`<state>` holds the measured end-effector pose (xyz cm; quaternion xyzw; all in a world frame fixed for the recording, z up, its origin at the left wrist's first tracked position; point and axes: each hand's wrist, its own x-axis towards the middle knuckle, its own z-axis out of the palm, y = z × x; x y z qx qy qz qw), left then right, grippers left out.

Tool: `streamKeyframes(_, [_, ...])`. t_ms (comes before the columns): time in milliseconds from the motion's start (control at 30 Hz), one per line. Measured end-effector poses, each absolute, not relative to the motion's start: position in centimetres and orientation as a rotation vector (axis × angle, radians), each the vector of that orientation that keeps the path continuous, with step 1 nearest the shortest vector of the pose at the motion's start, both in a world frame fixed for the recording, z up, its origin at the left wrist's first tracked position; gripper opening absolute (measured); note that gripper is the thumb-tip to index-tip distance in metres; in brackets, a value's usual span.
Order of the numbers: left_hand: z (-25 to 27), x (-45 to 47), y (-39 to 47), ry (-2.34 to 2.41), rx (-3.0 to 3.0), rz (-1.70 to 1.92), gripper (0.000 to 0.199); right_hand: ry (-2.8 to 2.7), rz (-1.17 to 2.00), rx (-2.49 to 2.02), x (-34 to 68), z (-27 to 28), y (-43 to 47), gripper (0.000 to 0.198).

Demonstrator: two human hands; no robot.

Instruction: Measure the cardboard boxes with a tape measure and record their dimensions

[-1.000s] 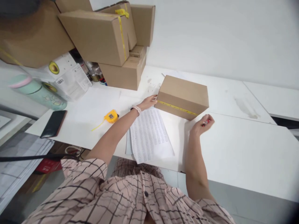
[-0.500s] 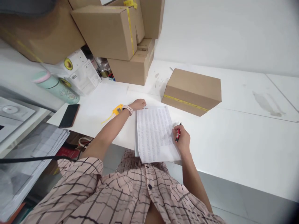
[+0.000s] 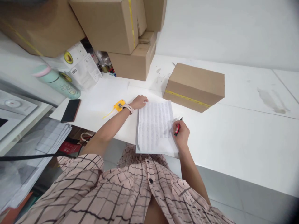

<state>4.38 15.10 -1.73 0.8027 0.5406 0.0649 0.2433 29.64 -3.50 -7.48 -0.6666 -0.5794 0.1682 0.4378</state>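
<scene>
A stack of paper sheets covered in columns of small print [image 3: 155, 124] lies at the table's front edge, its lower end reaching past that edge. My left hand [image 3: 139, 101] rests at the top left corner of the sheets, fingers loosely bent and a little apart; a pale watch band circles that wrist. Held in my right hand [image 3: 182, 133] is a red marker with black ends [image 3: 177, 129], tilted, over the right edge of the sheets. Beside my left wrist sits a yellow tape measure [image 3: 119, 105] with a short length of tape pulled out.
A closed cardboard box with a yellow stripe [image 3: 193, 87] stands behind the sheets to the right. Several bigger cartons [image 3: 130, 65] are stacked at the back left. A black phone [image 3: 71, 110] and a mint green bottle [image 3: 57, 82] are at the left end of the white table [image 3: 233, 140].
The sheets have shifted slightly away from me, over the table. My left hand's fingers have loosened from a more curled shape. The marker stays in my right hand. The view has tilted slightly.
</scene>
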Motion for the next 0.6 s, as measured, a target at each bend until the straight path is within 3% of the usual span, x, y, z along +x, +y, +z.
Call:
streamKeyframes(167, [-2.4, 3.9, 9.6, 1.314, 2.334, 0.294, 0.048, -1.438, 0.397, -1.668, 29.2, -7.5, -3.7, 0.019])
streamKeyframes(600, [-5.0, -0.9, -9.7, 1.095, 2.256, 0.482, 0.04, -1.446, 0.359, -1.617, 29.4, -8.7, -3.8, 0.022])
